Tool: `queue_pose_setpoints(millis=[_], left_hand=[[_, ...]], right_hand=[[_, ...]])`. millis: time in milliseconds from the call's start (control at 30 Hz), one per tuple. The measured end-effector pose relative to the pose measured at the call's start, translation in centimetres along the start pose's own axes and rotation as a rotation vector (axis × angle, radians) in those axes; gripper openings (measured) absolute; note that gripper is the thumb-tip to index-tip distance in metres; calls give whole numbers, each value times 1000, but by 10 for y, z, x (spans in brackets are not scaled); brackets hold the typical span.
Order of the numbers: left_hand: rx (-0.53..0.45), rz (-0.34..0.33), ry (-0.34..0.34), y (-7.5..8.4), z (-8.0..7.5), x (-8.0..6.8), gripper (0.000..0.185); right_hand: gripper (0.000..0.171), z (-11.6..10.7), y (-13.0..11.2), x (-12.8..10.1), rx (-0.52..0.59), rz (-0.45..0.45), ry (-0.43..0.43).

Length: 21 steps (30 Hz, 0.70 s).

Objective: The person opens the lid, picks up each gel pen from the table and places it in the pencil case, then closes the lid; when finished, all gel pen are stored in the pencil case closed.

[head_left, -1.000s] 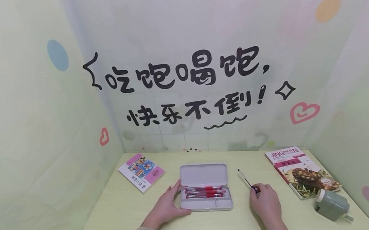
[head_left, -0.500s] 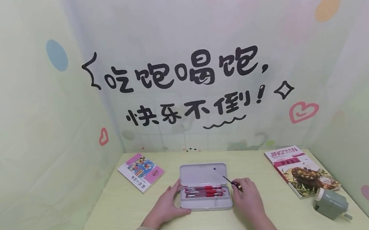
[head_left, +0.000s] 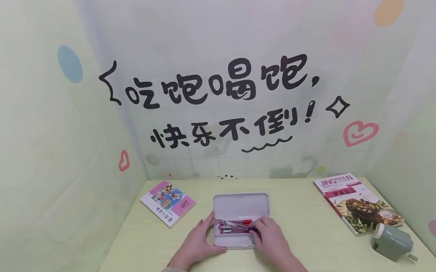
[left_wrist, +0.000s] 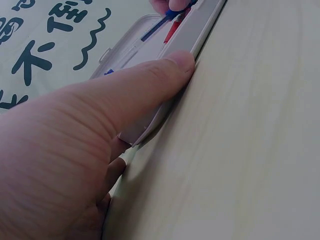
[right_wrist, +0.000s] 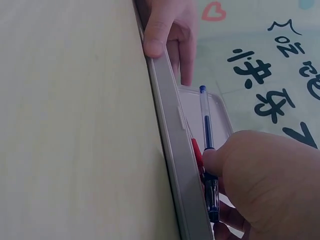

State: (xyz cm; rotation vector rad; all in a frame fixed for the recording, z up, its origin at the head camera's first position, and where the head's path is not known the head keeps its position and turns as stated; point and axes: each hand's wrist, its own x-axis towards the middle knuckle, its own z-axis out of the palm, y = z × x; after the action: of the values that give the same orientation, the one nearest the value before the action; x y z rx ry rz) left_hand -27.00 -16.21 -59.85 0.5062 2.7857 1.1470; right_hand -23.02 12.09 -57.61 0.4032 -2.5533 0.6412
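The grey pencil case (head_left: pixel 232 241) lies with its lid up in the head view. My left hand (head_left: pixel 199 242) grips its left end, thumb against the front wall and fingers round the side. Between thumb and fingers, my right hand (head_left: pixel 271 236) pinches a clear-barrelled blue pen (right_wrist: pixel 208 127) over the long back compartment. The pen slants above several red pens (head_left: pixel 247 221) lying there, its blue tip pointing left. In the head view the right hand hides the case's right end. The front compartment shows behind the left thumb.
A pink-and-blue booklet (head_left: pixel 168 203) lies at the back left of the table (head_left: pixel 135 262). On the right are a magazine (head_left: pixel 358 204) and a grey-green crank sharpener (head_left: pixel 392 242) at its near corner. A printed wall sheet (head_left: pixel 205 167) stands behind.
My right hand has carried the blue pen leftward from the table right of the pencil case to over its back compartment. The left hand has stayed in place on the case.
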Motion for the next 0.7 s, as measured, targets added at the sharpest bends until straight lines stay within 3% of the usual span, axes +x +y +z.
queue_pose_setpoints(millis=[333, 700], left_hand=[[-6, -6, 2, -1, 0, 1, 138], [0, 11, -2, -1, 0, 1, 138]], right_hand=[[9, 2, -9, 2, -67, 8, -52], [12, 7, -7, 5, -70, 39, -17]])
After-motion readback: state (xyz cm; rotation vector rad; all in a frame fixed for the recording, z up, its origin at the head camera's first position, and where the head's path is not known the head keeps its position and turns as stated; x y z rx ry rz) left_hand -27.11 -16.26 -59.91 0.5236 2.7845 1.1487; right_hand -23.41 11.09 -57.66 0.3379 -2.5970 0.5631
